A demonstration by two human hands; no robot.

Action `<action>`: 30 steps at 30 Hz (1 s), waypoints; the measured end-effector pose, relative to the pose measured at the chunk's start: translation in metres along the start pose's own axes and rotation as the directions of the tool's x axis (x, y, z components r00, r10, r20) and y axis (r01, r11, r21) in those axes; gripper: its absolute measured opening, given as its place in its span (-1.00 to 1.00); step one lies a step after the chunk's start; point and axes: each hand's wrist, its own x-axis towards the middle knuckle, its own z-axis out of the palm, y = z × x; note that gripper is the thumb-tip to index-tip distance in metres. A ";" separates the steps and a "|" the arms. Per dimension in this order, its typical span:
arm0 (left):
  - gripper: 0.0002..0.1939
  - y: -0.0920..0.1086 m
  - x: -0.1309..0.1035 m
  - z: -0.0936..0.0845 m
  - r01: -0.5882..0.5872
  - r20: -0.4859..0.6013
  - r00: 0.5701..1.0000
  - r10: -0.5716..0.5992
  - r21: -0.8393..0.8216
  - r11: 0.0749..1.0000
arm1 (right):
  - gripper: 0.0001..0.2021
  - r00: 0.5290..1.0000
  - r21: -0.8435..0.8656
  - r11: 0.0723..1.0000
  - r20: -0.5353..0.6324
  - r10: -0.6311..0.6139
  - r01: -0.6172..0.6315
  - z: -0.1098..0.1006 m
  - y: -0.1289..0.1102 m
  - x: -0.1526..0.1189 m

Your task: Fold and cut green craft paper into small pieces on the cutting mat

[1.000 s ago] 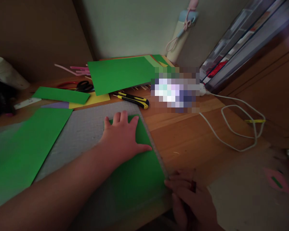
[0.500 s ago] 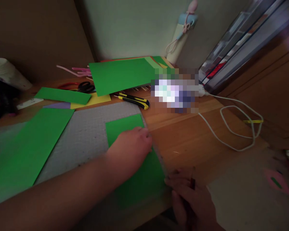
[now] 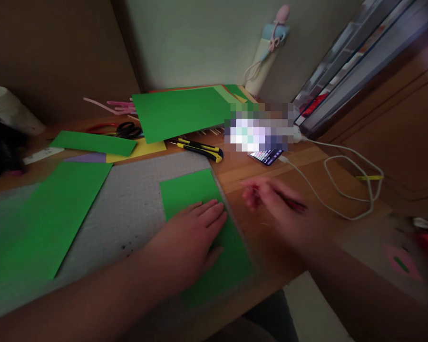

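Observation:
My left hand (image 3: 196,232) lies flat with its fingers stretched out, pressing on a green rectangular sheet (image 3: 231,259). That sheet rests on a grey cutting mat (image 3: 135,190) along its right edge. To the right, over the bare wood, my right hand (image 3: 276,202) is closed round a slim dark red pen (image 3: 294,204), whose tip is hidden by the fingers. A larger green sheet (image 3: 53,213) lies on the mat's left side. Beyond the mat are two yellow and black utility knives (image 3: 199,149).
Behind are black-handled scissors (image 3: 128,129), a green strip (image 3: 94,142), yellow paper (image 3: 139,151) and a raised green sheet (image 3: 181,111). A phone (image 3: 267,156) on a white cable (image 3: 314,202) lies at the right, near a tall bottle (image 3: 264,57). Cups (image 3: 10,111) stand far left.
My right hand has moved up from the table's front edge to beside the sheet, still holding the pen. My left hand has shifted slightly downward and flattened, its fingers now extended.

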 end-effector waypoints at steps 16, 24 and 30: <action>-0.53 -0.001 0.006 -0.002 -0.027 0.009 1.000 0.026 0.047 0.999 | -0.62 0.995 -0.228 0.969 0.023 -0.093 0.096 0.030 0.020 0.040; -0.54 0.000 0.007 -0.003 -0.030 0.003 1.000 0.030 0.051 0.998 | -0.63 0.996 -0.233 0.968 0.039 -0.085 0.091 0.030 0.021 0.039; -0.54 0.000 0.005 -0.001 -0.031 -0.010 0.999 0.032 0.035 0.999 | -0.62 0.992 -0.272 0.954 0.027 -0.121 0.124 0.032 0.019 0.040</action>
